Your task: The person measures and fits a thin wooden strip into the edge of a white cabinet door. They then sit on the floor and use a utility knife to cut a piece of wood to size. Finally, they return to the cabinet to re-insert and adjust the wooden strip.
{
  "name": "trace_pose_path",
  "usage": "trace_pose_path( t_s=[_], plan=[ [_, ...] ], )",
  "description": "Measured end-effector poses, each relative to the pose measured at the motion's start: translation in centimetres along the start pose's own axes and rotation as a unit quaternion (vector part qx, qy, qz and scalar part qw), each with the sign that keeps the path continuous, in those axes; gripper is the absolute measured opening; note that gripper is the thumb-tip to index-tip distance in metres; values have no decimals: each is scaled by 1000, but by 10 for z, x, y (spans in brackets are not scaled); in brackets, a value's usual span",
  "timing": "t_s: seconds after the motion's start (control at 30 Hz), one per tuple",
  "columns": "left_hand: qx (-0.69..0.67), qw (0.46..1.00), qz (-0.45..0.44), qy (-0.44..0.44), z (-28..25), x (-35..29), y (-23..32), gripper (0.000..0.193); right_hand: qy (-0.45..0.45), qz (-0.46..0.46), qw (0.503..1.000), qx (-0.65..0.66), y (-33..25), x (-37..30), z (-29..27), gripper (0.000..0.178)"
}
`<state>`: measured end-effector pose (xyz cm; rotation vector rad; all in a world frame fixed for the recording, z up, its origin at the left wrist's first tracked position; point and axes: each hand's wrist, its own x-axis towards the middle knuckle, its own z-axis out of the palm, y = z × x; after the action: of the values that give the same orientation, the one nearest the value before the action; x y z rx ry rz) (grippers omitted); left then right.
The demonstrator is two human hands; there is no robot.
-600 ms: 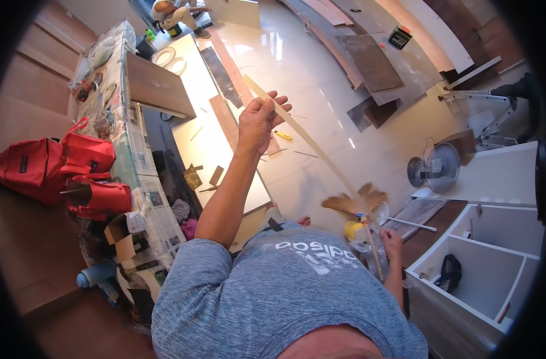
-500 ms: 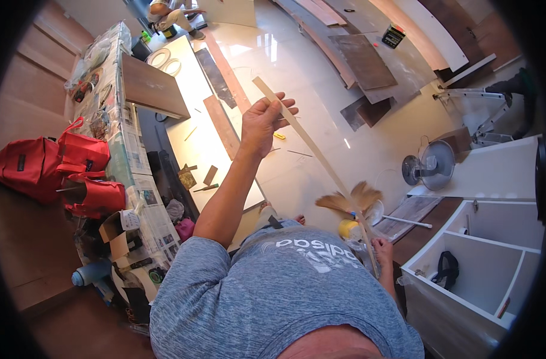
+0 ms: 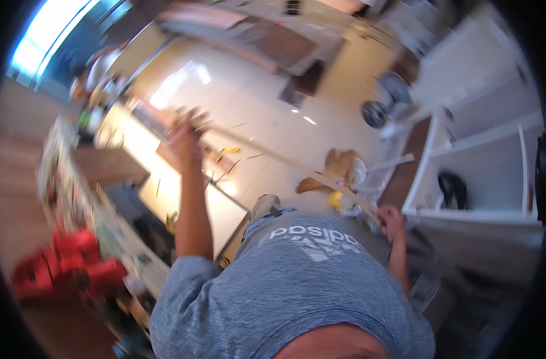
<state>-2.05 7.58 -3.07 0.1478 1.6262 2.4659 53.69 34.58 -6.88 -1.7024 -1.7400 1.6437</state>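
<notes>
A long, thin, pale strip (image 3: pixel 279 157) stretches across the view in front of my body, sloping down to the right. Its far left end is in my left hand (image 3: pixel 188 136), raised at arm's length, with the fingers smeared by motion. My right hand (image 3: pixel 393 221), low beside my right hip, is closed round the other end. Beneath the strip, near the right hand, are a brown feathery broom head (image 3: pixel 339 164) and a round yellow object (image 3: pixel 335 200).
White open cabinet boxes (image 3: pixel 488 161) with a dark strap inside stand at right, a grey fan (image 3: pixel 393 96) beyond. Boards (image 3: pixel 279 45) lie far off. At left are a lit board (image 3: pixel 216 209), a covered bench (image 3: pixel 114 224) and red bags (image 3: pixel 66 266). Another person (image 3: pixel 99 75) is far left.
My view has swung round, so the room's things sit elsewhere in the picture. The left hand has moved left and lower, the right hand slightly higher, and the strip lies flatter.
</notes>
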Motion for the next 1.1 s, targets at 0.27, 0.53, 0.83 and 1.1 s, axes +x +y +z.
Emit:
trace_pose_path(
  t_s=[0.27,0.53,0.83,1.1],
  plan=[
    [-46,993,-104,-22,-63,154,-83,29,-64,-220,922,311,-182,-62,25,27],
    [-84,951,-298,2,-36,206,-145,30,103,-329,900,268,-242,-96,70,44],
    [-101,903,-402,-111,32,218,-216,25,186,-290,896,280,-221,-131,64,46],
    [-22,903,-414,-112,117,122,-261,25,277,-285,864,310,-159,-176,19,34]
  ],
)
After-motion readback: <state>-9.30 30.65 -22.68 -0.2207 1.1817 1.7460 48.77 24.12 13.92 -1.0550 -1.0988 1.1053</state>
